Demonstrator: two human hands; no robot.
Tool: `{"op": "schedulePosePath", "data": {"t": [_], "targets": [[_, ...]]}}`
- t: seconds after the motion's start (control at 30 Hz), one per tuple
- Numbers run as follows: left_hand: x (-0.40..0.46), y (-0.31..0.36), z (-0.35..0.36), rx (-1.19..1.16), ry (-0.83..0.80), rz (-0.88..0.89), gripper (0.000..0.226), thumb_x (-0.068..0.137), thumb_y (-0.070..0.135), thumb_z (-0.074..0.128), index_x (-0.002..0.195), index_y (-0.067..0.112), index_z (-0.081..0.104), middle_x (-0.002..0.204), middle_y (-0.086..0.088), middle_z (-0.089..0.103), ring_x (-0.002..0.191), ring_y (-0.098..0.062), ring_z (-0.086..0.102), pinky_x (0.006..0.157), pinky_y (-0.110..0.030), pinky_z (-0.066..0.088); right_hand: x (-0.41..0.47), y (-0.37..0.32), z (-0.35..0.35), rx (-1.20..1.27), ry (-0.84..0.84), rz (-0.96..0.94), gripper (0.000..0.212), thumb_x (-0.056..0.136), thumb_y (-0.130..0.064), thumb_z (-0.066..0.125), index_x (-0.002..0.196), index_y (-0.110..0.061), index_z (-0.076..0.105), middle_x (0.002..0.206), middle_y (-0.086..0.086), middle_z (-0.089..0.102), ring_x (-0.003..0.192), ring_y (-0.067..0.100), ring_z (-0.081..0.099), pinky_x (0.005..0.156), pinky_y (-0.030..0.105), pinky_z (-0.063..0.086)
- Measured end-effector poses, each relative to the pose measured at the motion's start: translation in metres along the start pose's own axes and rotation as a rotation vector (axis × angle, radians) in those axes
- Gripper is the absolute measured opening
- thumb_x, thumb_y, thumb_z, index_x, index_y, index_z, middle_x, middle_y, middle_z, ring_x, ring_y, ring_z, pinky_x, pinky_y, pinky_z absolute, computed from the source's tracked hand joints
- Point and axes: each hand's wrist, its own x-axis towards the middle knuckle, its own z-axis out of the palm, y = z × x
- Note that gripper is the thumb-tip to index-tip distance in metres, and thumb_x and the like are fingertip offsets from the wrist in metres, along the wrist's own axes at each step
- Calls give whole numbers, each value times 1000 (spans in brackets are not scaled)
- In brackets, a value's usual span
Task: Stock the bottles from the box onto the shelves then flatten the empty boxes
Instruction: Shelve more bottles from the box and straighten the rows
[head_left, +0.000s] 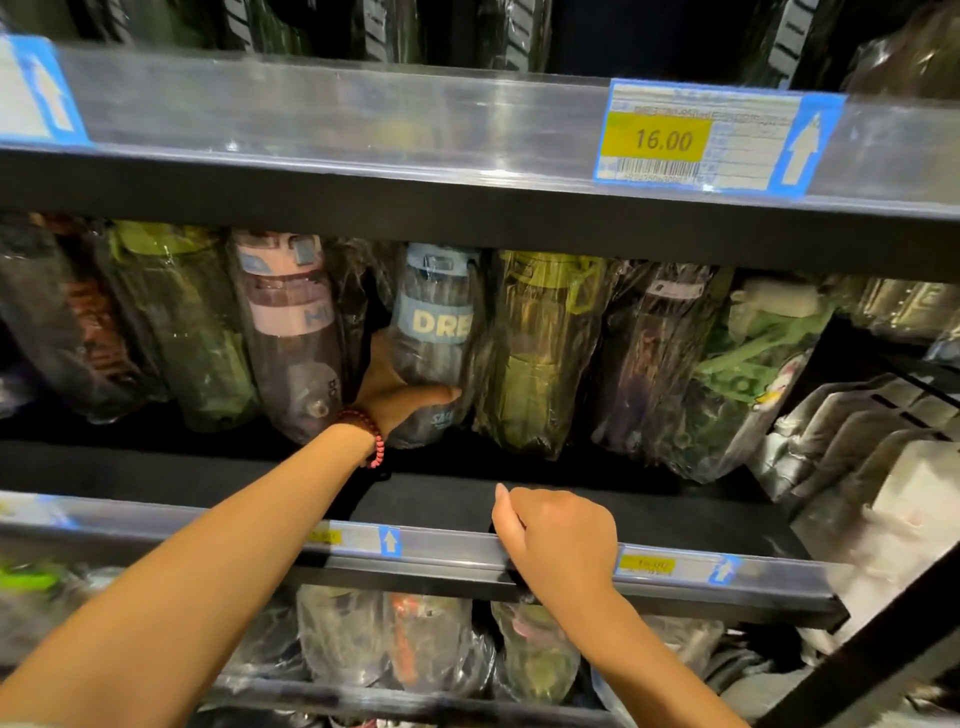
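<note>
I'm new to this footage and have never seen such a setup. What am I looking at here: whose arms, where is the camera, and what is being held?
There is no machine. A person wears one wide-angle camera on the head, looking forward and down at store shelves. The left hand, with a red bead bracelet at the wrist, grips a blue-banded bottle standing on the middle shelf among other plastic-wrapped bottles. The right hand holds nothing; its loosely curled fingers rest at that shelf's front rail. A yellow price tag reads 16.00.

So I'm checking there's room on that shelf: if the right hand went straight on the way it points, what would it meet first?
Probably the green-capped wrapped bottle standing right of the blue bottle. The right hand rests on the shelf's front rail, and bare shelf floor lies between; depth is hard to judge.
</note>
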Motion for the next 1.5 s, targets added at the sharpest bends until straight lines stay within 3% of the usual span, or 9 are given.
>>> {"op": "schedulePosePath", "data": {"t": [0.1,0.2,0.37,0.7,1.03,1.17,1.27,1.33,1.5], "targets": [[3,-5,0,-47,-59,-32,106,48,-2,89,136,6,30,133,-10,48,119,-17,46,102,-34,40,0,0,0,-5,23,-11,45,81,-35,42,41,-22,29,31,-2,35,26,15,33,41,18,9],[8,-12,-7,-51,-123,-71,121,32,23,89,135,2,30,132,-17,48,122,-27,48,102,-45,42,1,-1,0,-16,46,-17,44,81,-35,42,45,-21,24,31,-2,35,26,16,33,41,18,10],[15,-21,-18,-9,-203,-25,118,41,13,89,141,16,27,138,-4,46,128,-20,43,104,-32,36,1,-1,0,-22,63,-24,43,81,-34,43,47,-20,22,31,-3,34,27,16,33,41,18,10],[18,-30,-27,-105,-290,-23,122,32,44,93,137,17,38,135,-3,53,126,-20,49,108,-45,37,-1,0,3,-51,70,-9,49,82,-34,43,36,-17,39,31,-3,35,27,15,34,41,17,12],[9,-17,-26,-129,-303,-85,94,39,27,86,126,14,52,121,-2,63,116,-17,57,104,-36,41,1,0,2,-15,45,-28,49,82,-35,43,37,-18,40,32,-4,37,28,15,35,40,19,13],[7,-13,-24,-48,-232,-88,80,56,10,87,128,11,52,126,-7,60,118,-22,55,105,-37,39,3,-2,-2,6,12,-13,48,83,-35,43,39,-20,32,31,-3,34,32,15,22,44,17,1],[2,-10,-26,3,-150,-150,81,49,23,91,121,13,57,121,-5,63,115,-22,57,102,-38,44,4,-2,-7,35,-17,-9,44,83,-34,43,45,-21,24,31,-2,33,37,15,16,50,16,-4],[-3,-6,-27,36,-107,-197,82,49,31,91,120,12,55,123,-4,61,117,-23,55,100,-36,44,5,-2,-11,66,-30,-16,44,83,-34,43,45,-21,23,30,-2,32,37,15,16,51,16,-5],[-31,11,-40,-11,-59,-261,73,66,10,84,129,5,49,124,-7,57,114,-18,54,91,-26,44,6,0,-17,127,-211,-6,47,89,-35,42,46,-18,32,40,-4,29,38,18,28,42,21,1]]}}
